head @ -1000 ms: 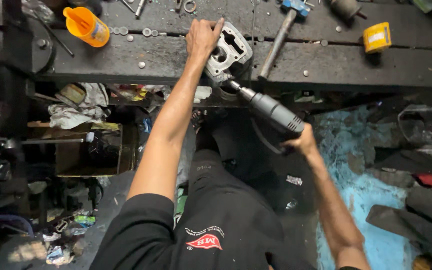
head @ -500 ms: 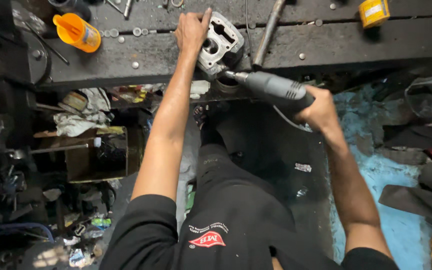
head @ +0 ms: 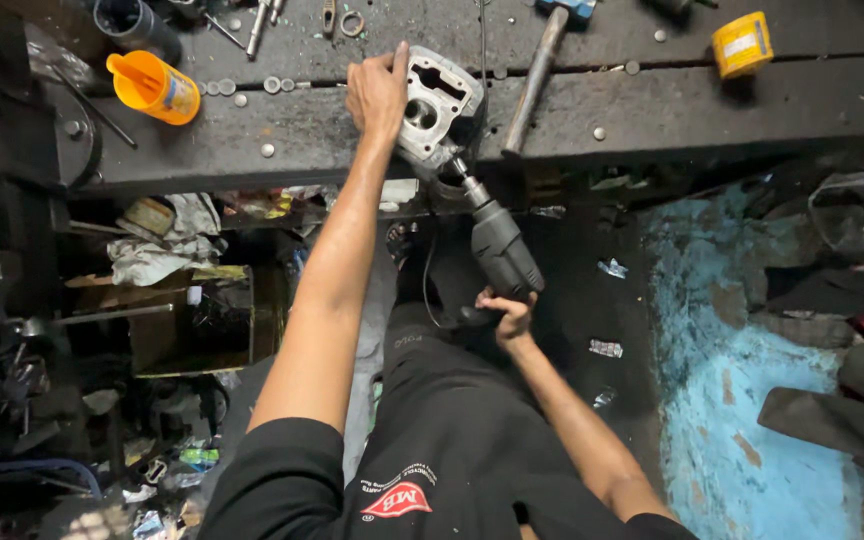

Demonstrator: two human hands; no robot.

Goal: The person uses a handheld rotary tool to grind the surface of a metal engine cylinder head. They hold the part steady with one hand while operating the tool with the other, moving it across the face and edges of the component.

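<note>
1. Nearest, the right hand (head: 508,315) was closed around the rear grip of a grey power tool (head: 500,243), whose body ran up and away from the hand toward the bench.
2. Beyond that hand, the tool's tip met the lower edge of a pale metal engine cylinder block (head: 439,108), which sat at the front edge of the dark workbench (head: 712,110).
3. The left hand (head: 377,92) was clasped over the block's left side, thumb along its top edge and fingers (head: 362,72) wrapped round the far side; the block lay just right of this hand and touched it.
4. Just right of the block, a hammer (head: 537,62) with a wooden handle lay on the bench, its blue head pointing away from the hands.
5. Left of the left hand, well apart, an orange plastic cup (head: 152,87) with a small coloured label lay on its side among loose washers (head: 240,92).
6. Far to the right of both hands stood a small yellow tin (head: 742,43) with a pale rectangular label on its side.
7. Below the bench, left of the left arm, crumpled rags (head: 157,255) and colourful wrappers (head: 267,205) lay on a cluttered shelf.
</note>
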